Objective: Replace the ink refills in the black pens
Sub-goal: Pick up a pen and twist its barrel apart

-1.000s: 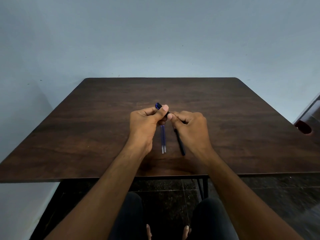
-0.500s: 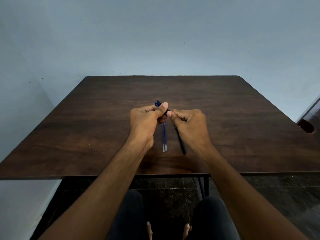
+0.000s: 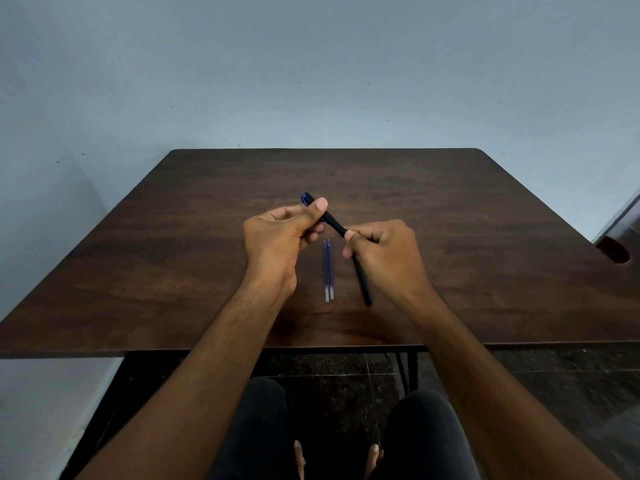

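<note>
While gripped, pen (image 3: 334, 225) seemingly whole.

Two black pens (image 3: 332, 224) (image 3: 363, 284) (two refills (image 3: 328, 270))

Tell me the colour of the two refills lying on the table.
Blue, with clear near ends: the refills show best in the head view, between the hands.

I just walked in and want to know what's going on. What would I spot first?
First, two hands above the middle of the dark wooden table: the left hand and right hand grip a black pen between them. Beneath it, two blue ink refills lie side by side, with another black pen beside them.
</note>
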`<state>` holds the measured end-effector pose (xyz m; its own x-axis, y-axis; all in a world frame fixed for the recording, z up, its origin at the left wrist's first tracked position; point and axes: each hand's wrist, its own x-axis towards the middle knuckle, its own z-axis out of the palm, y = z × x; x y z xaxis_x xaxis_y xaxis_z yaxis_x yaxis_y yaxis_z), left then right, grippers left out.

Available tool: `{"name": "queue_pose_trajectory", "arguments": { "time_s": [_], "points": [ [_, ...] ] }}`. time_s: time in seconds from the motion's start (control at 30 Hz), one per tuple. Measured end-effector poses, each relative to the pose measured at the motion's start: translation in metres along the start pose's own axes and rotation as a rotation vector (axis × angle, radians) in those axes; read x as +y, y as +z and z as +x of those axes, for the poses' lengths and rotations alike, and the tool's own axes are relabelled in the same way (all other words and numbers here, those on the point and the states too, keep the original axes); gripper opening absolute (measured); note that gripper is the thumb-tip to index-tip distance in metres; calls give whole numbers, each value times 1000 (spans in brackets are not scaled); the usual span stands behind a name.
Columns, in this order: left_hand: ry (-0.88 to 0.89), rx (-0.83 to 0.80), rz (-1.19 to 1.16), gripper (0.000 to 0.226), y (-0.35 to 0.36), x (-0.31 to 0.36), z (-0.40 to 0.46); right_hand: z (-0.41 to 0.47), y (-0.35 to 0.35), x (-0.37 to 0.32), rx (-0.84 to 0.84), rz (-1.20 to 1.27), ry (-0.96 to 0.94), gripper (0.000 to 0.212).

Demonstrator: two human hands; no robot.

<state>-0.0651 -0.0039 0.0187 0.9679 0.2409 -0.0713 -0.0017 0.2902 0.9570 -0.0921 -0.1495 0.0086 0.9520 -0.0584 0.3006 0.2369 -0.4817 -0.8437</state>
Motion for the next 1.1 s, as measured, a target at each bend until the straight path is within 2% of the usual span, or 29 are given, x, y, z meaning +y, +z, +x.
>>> {"name": "queue_pose_trajectory", "arguments": {
  "time_s": [0.13, 0.27, 0.37, 0.43, 0.77, 1.0, 1.1],
  "points": [
    [44, 41, 28, 21, -13, 8, 9, -4, -2, 4, 9, -8, 34, 39],
    [83, -52, 430, 11, -30, 8, 19, -6, -4, 11, -12, 40, 92, 41],
    [89, -28, 774, 19, -36, -1, 27, -6, -6, 14, -23, 33, 96, 40],
    [58, -31, 864, 22, -35, -5, 29, -6, -5, 13, -30, 16, 101, 38],
    [-6, -19, 1029, 26, -26, -18, 41, -9, -4, 14, -50, 51, 120, 35],
    [38, 11, 1095, 34, -28, -19, 43, -10, -1, 13, -69, 83, 131, 35],
    [136, 6, 1035, 36, -33, -16, 34, -12, -1, 12, -79, 115, 141, 34]
  ]
}}
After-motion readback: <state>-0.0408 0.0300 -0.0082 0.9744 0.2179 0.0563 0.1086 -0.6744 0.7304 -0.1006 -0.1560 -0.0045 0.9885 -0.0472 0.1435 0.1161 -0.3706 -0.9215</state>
